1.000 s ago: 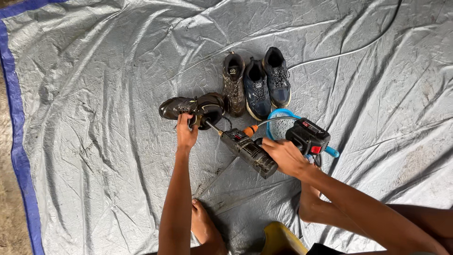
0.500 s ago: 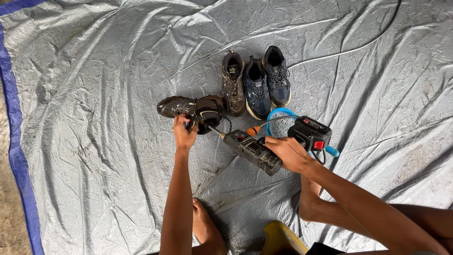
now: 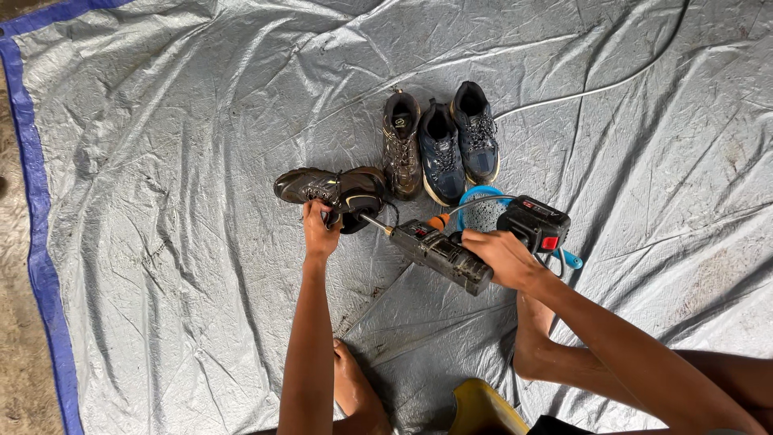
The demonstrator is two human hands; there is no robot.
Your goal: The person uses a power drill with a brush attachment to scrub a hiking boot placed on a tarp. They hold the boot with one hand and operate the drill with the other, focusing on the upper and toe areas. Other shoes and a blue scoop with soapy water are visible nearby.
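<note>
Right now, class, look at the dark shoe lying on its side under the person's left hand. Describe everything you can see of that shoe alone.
The dark shoe is a worn, black-brown lace-up trainer lying on its side on the grey tarp, toe pointing left, apart from the three upright shoes. Its opening faces right. The left hand grips it near the heel, and the thin tip of the power tool, held in the right hand, points into the opening.

no packages, signs or screens are visible. 1 small white label patch sits on the tongue of the brown shoe [image 3: 401,145]; a red-and-white label marks the black battery block [image 3: 535,221] of the power tool.
</note>
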